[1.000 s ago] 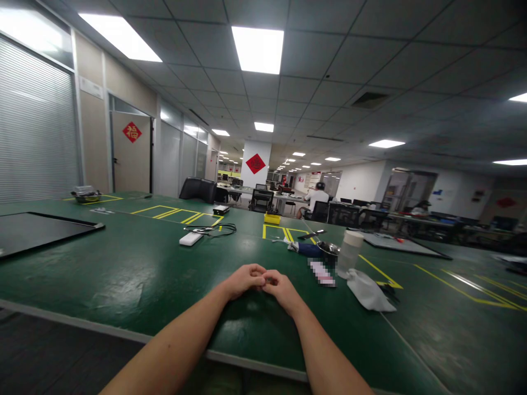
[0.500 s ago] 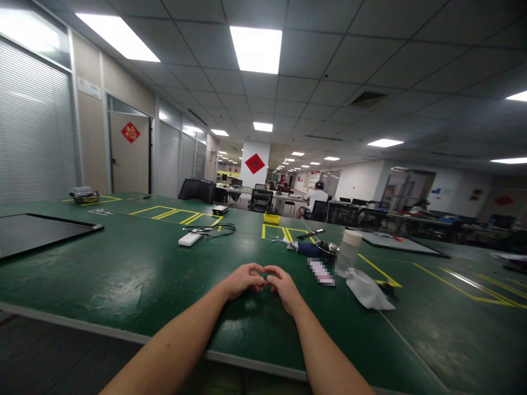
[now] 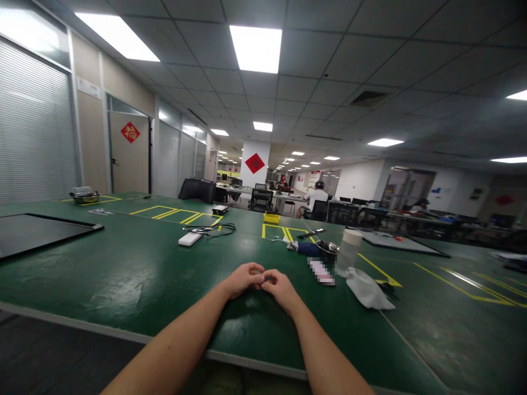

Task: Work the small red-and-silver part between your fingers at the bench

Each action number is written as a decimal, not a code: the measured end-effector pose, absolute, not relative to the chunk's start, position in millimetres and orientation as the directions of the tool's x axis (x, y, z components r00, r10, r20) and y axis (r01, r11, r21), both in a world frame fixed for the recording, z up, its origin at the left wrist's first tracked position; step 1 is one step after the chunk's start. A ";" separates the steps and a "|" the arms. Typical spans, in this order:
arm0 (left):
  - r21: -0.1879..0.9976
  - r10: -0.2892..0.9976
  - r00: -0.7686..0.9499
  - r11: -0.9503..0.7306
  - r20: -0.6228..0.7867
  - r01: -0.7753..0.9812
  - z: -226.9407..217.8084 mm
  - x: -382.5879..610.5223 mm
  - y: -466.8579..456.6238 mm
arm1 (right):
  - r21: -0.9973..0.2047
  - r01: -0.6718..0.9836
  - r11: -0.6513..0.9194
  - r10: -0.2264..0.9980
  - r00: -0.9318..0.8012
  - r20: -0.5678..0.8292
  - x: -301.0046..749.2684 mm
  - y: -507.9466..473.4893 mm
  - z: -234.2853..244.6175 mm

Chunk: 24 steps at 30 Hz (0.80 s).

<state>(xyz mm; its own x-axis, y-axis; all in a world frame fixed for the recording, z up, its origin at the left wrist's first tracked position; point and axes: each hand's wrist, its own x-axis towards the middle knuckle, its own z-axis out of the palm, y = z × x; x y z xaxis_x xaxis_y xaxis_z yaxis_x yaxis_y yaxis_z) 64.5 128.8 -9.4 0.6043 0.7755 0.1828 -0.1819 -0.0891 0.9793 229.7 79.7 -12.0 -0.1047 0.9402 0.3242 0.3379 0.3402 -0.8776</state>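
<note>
Over the near part of the green table (image 3: 135, 296), my left hand (image 3: 244, 278) and my right hand (image 3: 280, 286) meet at the fingertips. Both hands are closed, with fingers curled and thumbs drawn in towards them. Whether anything small is pinched between the fingers is hidden. To the right of my right hand lies a blurred-out pink flat item (image 3: 321, 271). Beyond it are a dark blue rolled bundle (image 3: 308, 249) and a shiny metal bowl (image 3: 328, 249). A translucent plastic bottle (image 3: 348, 255) stands beside a crumpled white bag (image 3: 368, 289).
A white power strip (image 3: 190, 238) with a black cable (image 3: 216, 229) lies ahead on the left. Further off sits a yellow box (image 3: 272, 218) by yellow tape outlines. Dark flat panels lie at left (image 3: 41, 233) and right (image 3: 401, 242). A person (image 3: 317, 196) sits in the background.
My right hand has shifted slightly left and its fingers have curled in more against my left fingertips. My left hand has hardly moved, and the things on the table are unchanged.
</note>
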 end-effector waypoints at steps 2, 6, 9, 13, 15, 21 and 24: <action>0.982 0.796 0.577 -0.115 0.182 -0.151 -9.4 65.3 129.2 | -0.879 0.345 0.330 0.944 -0.097 0.316 231.0 81.7 -14.3; 0.981 0.790 0.581 -0.141 0.195 -0.137 -10.3 64.9 130.6 | -0.883 0.333 0.329 0.944 -0.095 0.316 232.2 84.3 -16.8; 0.982 0.791 0.582 -0.136 0.186 -0.129 -11.4 64.6 131.7 | -0.879 0.340 0.334 0.942 -0.086 0.324 232.1 84.1 -15.5; 0.984 0.812 0.557 -0.123 0.173 -0.127 -12.0 65.6 132.9 | -0.851 0.400 0.342 0.933 -0.032 0.359 232.4 83.6 -12.7; 0.985 0.824 0.543 -0.107 0.165 -0.138 -11.3 66.0 133.3 | -0.852 0.391 0.349 0.925 0.000 0.380 232.8 83.7 -12.0; 0.976 0.827 0.541 -0.044 0.154 -0.211 -10.3 63.8 133.9 | -0.923 0.244 0.298 0.947 0.043 0.317 232.6 82.7 -10.1; 0.977 0.821 0.554 -0.026 0.141 -0.211 -11.2 63.2 134.2 | -0.941 0.202 0.273 0.958 0.036 0.285 231.7 81.7 -8.6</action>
